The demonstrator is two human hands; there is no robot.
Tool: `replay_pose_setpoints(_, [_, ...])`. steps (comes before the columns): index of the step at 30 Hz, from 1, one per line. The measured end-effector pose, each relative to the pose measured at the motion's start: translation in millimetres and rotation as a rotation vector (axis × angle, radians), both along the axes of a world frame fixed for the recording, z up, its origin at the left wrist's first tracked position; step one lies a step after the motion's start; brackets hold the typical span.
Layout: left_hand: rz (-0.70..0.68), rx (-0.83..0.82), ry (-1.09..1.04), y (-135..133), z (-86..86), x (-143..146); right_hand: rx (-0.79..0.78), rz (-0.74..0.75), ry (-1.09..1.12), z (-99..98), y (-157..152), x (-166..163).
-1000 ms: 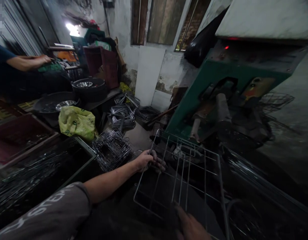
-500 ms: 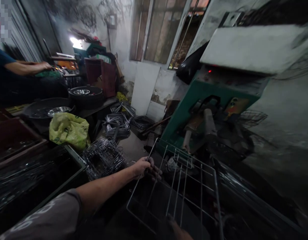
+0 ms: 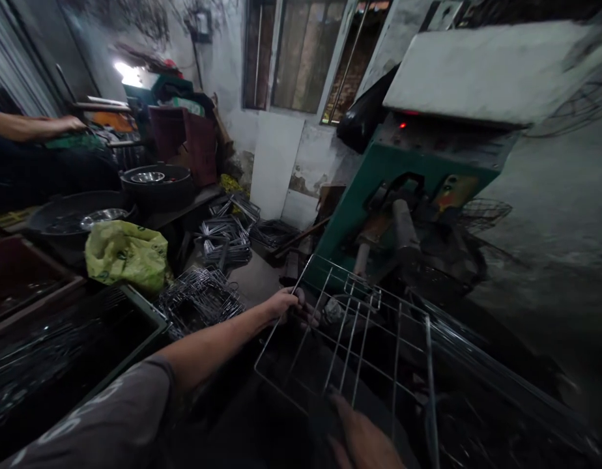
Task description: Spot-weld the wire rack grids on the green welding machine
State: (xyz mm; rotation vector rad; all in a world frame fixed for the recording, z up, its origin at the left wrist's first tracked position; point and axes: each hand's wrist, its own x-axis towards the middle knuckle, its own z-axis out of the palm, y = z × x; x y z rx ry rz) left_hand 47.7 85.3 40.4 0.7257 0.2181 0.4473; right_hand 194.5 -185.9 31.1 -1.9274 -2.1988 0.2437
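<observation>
Wire rack (image 3: pixel 359 339), thin silvery rods in a flat grid, both hands grasping it, left (image 3: pixel 286 306) far edge, right (image 3: pixel 364 440) near edge

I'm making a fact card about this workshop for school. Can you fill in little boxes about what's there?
Left hand: grips the left edge of the grey wire grid rack
Right hand: on the rack's near edge
Behind rack: green metal machine
Left side: crumpled yellow plastic bag, stacked wire frames
Far left: another person's hand

left hand (image 3: pixel 286 306) grips wire rack (image 3: pixel 359 339) | right hand (image 3: pixel 364 440) apparently underneath
</observation>
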Motion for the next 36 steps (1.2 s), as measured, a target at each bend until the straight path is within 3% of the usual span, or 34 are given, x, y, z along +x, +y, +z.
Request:
replay_pose_setpoints(11, [0.02, 0.042, 0.031, 15, 11.6, 27, 0.281, 0.077, -0.147, 20.6, 27, 21])
replay_pose_setpoints(24, [0.036, 0.032, 0.038, 22, 6.3, 41, 0.167, 0.086, -0.107, -0.4, 31, 56])
replay_pose_setpoints(32, [0.021, 0.004, 0.009, 26, -3.4, 47, 0.221, 0.125, -0.085, 5.7, 33, 53])
replay_pose_setpoints(36, [0.033, -0.023, 0.009, 26, -4.2, 47, 0.12, 0.04, -0.026, 9.7, 31, 54])
